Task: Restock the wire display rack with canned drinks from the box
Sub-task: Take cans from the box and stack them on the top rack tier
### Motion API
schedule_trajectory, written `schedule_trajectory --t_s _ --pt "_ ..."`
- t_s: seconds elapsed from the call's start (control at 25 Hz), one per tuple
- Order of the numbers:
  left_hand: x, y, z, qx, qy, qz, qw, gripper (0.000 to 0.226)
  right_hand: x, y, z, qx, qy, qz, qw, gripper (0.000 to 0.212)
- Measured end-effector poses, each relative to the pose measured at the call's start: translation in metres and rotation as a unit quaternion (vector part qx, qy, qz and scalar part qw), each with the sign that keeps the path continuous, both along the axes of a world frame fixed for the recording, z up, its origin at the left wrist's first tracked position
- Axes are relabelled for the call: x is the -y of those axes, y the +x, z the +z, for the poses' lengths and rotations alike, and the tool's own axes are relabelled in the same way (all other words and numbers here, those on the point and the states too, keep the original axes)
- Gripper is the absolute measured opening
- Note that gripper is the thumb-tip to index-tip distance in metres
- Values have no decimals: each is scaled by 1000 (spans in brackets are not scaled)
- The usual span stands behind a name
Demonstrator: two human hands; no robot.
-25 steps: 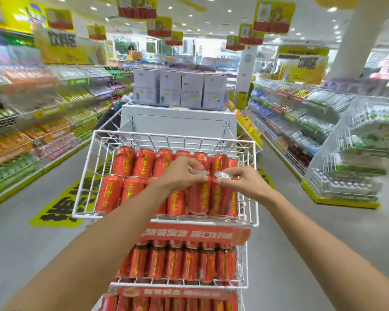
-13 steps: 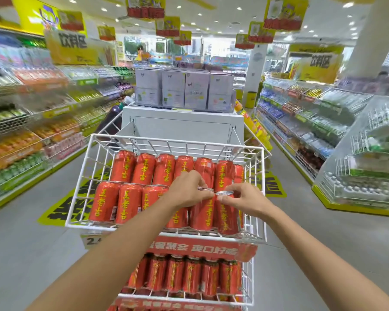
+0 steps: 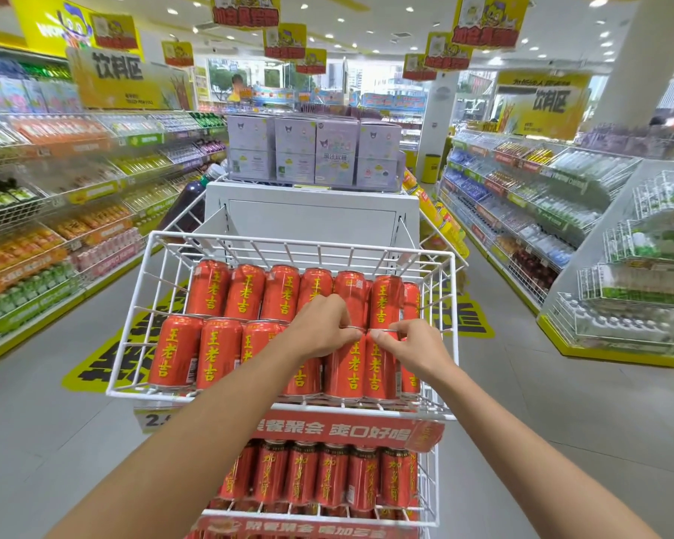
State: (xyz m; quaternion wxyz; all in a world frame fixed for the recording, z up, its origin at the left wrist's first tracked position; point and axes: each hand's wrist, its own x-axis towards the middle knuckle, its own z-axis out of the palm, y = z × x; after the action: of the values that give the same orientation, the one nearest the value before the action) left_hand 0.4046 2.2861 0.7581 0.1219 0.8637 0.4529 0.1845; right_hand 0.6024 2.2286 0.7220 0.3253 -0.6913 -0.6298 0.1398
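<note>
A white wire display rack (image 3: 133,336) stands in front of me, its top basket filled with two rows of red cans (image 3: 211,355) with yellow lettering. My left hand (image 3: 320,328) grips the top rim of one front-row can (image 3: 347,367). Beside it, my right hand (image 3: 417,348) pinches the top rim of the neighbouring can (image 3: 378,367). Both cans stand upright in the front row. A lower basket (image 3: 428,492) holds another row of red cans (image 3: 300,472). The box is not in view.
A white end panel (image 3: 312,215) with pale purple cartons (image 3: 316,149) on top stands behind the rack. Stocked drink shelves (image 3: 55,227) line the left aisle, more shelves (image 3: 522,196) the right. A wire bottle rack (image 3: 638,266) stands at right. Grey floor runs on both sides.
The two cans have come down into the front row and their tops are now level with the others. Both hands stayed on the rims. The view has tilted upward.
</note>
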Motion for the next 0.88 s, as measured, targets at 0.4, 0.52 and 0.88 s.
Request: schedule_trajectory --t_s 0.4,0.52,0.88 --pt "-1 -6 2 -52 36 -3 998 48 -6 -11 -10 18 61 -16 998 73" --pt "-2 -7 3 -40 36 -2 999 41 -9 -11 -12 18 68 -15 997 72" --pt "-3 -14 4 64 7 -8 998 19 -12 -29 -6 -11 53 -99 994 54"
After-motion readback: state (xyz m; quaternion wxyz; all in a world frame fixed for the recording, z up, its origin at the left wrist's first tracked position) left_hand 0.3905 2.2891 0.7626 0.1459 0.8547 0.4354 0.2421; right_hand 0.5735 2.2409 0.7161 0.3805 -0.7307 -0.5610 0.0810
